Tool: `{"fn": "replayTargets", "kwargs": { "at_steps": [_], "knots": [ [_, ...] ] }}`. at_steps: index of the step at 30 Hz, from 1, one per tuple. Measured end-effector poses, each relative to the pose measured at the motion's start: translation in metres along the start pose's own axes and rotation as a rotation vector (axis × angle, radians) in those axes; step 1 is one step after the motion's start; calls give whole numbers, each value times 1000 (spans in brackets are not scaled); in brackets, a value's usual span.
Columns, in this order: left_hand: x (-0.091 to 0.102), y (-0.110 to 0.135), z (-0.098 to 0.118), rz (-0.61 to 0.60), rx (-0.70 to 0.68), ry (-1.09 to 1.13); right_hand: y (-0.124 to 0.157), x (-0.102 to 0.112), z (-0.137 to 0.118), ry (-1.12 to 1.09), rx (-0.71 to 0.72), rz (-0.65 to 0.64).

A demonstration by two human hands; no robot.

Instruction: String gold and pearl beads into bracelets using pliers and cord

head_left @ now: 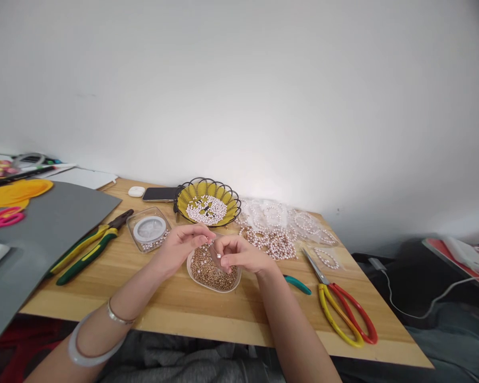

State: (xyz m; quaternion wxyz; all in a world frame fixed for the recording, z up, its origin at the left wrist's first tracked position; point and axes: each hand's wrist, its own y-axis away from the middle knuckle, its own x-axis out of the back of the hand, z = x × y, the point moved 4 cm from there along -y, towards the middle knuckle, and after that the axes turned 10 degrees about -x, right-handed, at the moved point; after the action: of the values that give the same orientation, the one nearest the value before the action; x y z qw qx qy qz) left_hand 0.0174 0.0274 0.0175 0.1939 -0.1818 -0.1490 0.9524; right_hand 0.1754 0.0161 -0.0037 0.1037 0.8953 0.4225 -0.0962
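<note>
Over a pale dish (215,289) of small gold beads, my two hands are close together with fingers pinched. My left hand (186,243) holds a thin thread at its fingertips, with small beads near it. In my right hand (239,252) the thumb and forefinger are closed on the same fine thread, and a pearly bead (219,256) shows at the fingertips. The thread itself is hard to make out. Behind my hands stands a yellow basket with black wire rim (234,199), holding loose white beads (203,210).
Left lie green-yellow pliers (88,250) and a clear box with a white spool (149,229). Strung pearl beads (275,244) and bagged bracelets (307,222) lie right, near red-yellow scissors (343,308). A teal handle (297,284) shows beside my right forearm. A phone (159,194) lies at the wall.
</note>
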Motion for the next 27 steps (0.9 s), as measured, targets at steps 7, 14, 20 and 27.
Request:
{"fn": "replayTargets", "kwargs": {
  "at_steps": [7,14,20,27],
  "knots": [
    [-1,0,1,13,-1,19,0,1,1,1,-13,-9],
    [1,1,-1,11,4,42,0,1,0,-17,-5,-3],
    [0,1,0,21,0,63,0,-1,-1,-24,1,-12],
    [-1,0,1,26,1,62,0,-1,-1,-24,2,-7]
  ]
}}
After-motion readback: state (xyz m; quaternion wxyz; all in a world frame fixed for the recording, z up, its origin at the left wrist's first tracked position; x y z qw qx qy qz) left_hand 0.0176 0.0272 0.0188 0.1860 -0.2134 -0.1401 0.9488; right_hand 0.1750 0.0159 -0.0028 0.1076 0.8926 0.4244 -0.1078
